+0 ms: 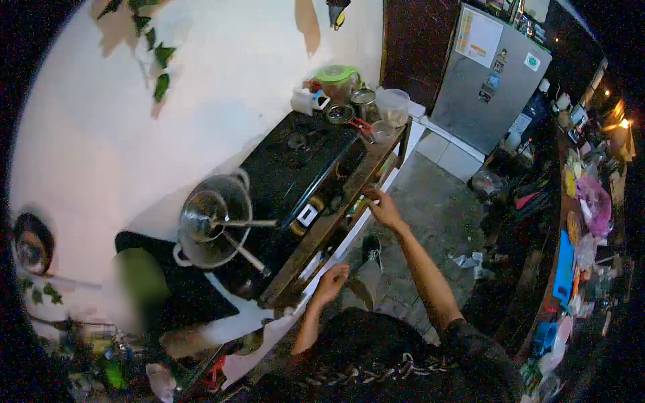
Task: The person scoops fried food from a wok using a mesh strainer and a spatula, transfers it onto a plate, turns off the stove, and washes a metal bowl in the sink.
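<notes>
My right hand (384, 209) reaches to the front edge of the wooden stand (322, 238) under the black stove (289, 164). Its fingers are bent together at the edge; what they may hold is too small to make out. Lower down and nearer my body, my left hand (331, 285) is curled closed beside the stand's near end, with nothing visible in it. On the stove's left end sits a large metal pot (245, 201), with smaller pans (203, 205) inside and two long handles sticking out over its rim.
Beyond the stove stand a green-lidded jug (337, 75), a clear plastic tub (393, 104) and jars. A grey fridge (494, 80) is at the back. Along the right, a cluttered counter holds a blue tray (564, 269). Another person (181, 295), partly blurred, is at the left.
</notes>
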{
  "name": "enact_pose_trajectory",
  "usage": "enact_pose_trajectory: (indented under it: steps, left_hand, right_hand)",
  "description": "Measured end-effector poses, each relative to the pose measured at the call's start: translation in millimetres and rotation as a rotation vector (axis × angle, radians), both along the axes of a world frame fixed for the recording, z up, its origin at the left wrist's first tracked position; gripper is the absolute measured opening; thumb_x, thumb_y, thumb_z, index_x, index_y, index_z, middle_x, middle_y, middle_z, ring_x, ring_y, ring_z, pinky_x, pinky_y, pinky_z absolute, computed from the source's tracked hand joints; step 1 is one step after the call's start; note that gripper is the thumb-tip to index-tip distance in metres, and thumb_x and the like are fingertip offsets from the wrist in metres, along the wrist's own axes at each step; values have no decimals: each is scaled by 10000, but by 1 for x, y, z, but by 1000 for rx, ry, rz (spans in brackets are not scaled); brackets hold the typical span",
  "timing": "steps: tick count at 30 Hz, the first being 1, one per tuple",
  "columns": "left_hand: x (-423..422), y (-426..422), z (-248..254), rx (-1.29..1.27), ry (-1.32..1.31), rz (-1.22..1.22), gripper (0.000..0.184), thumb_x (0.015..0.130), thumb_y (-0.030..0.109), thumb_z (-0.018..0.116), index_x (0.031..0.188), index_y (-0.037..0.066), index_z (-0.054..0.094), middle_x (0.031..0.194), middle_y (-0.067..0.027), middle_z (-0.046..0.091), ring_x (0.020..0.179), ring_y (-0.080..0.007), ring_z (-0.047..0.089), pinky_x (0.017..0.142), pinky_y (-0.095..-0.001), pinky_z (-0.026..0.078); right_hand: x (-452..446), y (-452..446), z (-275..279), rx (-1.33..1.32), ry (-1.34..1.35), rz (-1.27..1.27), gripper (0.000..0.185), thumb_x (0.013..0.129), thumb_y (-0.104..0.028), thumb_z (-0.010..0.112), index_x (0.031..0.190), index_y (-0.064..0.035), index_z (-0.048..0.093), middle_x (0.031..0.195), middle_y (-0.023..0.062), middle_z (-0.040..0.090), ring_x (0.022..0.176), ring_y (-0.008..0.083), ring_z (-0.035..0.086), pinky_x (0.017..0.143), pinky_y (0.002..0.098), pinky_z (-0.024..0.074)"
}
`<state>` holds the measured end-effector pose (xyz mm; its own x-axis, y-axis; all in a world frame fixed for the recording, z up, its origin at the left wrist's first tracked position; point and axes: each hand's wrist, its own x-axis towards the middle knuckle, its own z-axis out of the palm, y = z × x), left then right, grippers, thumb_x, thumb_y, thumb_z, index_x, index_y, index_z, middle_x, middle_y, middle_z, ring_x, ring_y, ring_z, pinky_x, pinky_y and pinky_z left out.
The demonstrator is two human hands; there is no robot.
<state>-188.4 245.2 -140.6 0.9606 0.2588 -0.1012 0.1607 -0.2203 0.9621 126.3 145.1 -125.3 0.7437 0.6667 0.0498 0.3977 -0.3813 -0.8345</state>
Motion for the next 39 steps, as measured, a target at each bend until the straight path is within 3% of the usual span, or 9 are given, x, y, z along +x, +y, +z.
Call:
enact_pose_trajectory:
  steps: [9,14,18,21,24,28,31,36,39]
  left_hand:
    - [264,-6,-22,-212,-95,-80,257,955,149,623,1189,47,593,1168,-48,636,1055,-167,601,885,-320,479]
    - [352,10,-17,-259,-172,60,219,950,112,626,1153,39,589,1137,-58,623,1032,-142,583,886,-301,479]
    - [390,13,1,-262,15,100,235,950,115,623,1167,33,582,1073,-55,627,989,-153,596,884,-310,488]
    - [388,10,-12,-171,36,136,258,962,149,609,1185,25,572,1053,-46,630,962,-162,609,893,-315,489]
    - [362,0,-19,-49,223,188,253,959,169,618,1180,51,581,1059,-64,632,1011,-193,612,926,-363,485]
    - [302,-48,-21,-33,-99,429,289,961,236,618,1203,80,582,1097,-73,645,1037,-212,617,940,-390,480]
    - [262,-122,-2,-54,380,802,378,958,319,619,1247,82,562,1144,-68,651,1041,-206,618,888,-374,508]
    - [239,-164,0,-769,117,1009,525,914,332,682,1361,127,498,1198,-88,646,1057,-195,620,797,-354,551]
    - [196,-138,-90,-600,-166,978,613,904,318,697,1435,196,415,1383,-114,531,1118,-224,596,837,-402,549]
  right_hand:
    - [224,32,62,-566,-123,-128,723,872,-275,628,1505,-285,278,1006,195,689,928,407,659,822,502,520]
    - [293,43,42,-624,-259,-2,325,902,-318,614,1130,-86,634,971,222,683,880,422,654,755,489,529]
    - [302,31,35,-304,-257,-34,299,967,-297,542,1105,-47,628,948,176,687,865,355,675,720,423,538]
    - [311,19,10,136,122,-57,262,1014,-262,477,1109,-65,622,858,69,654,782,230,655,657,365,530]
    - [311,5,10,383,1285,-361,180,1017,-247,491,1073,-117,601,787,-10,570,649,140,533,562,324,474]
    - [317,-23,-65,456,1430,-252,156,1010,-271,508,1000,-138,589,798,-21,587,598,117,498,472,289,409]
    - [323,-51,-77,379,1256,161,186,1006,-295,523,1001,-120,587,822,-22,606,576,113,504,469,293,415]
    - [282,-55,-58,-57,1066,608,246,1003,-322,537,1062,-90,591,902,18,633,686,142,592,518,305,475]
    - [197,-22,-69,420,960,1046,284,988,-334,567,1125,-86,592,1009,90,636,880,225,655,637,329,546]
